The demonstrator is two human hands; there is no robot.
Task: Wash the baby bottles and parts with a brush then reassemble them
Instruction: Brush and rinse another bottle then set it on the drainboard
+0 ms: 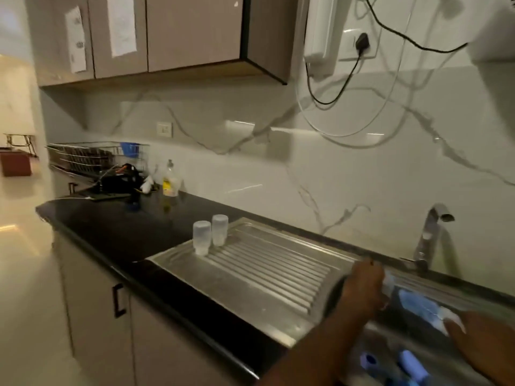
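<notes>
Two clear baby bottles (201, 237) (219, 229) stand upside down at the far left of the steel drainboard (250, 274). Over the sink basin (390, 338) a blurred pale blue bottle (418, 305) lies between my hands. My left hand (362, 291) grips its left end, with the fingers curled round it. My right hand (482, 344) holds its right end with the fingertips. Down in the basin lie a small blue ring-shaped part (368, 359) and a blue cylindrical part (413, 366). I cannot make out a brush.
The tap (430, 232) stands behind the basin against the marble wall. On the black counter (117, 224), far left, are a dish soap bottle (170, 179), a dark bundle with cables (119, 179) and a wire dish rack (83, 157). Wall cupboards hang above.
</notes>
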